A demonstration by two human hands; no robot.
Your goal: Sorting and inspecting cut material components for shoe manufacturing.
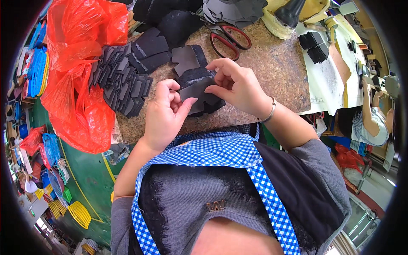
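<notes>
A dark grey cut piece of thin, flat material lies over a black fabric piece with a pale, glue-like streak. My left hand has its fingers curled at the grey piece's left edge, the thumb over it. On the other side, my right hand rests its thumb on the grey piece, with the index finger bent above near the black fabric. The fingertips under the piece are hidden. Just beyond lies another grey piece on black fabric.
Left of my hands is a heap of small dark pieces beside a red plastic bag. Red-handled scissors lie on the speckled worktop. A container with a black-handled tool stands far right. Another person is at the right.
</notes>
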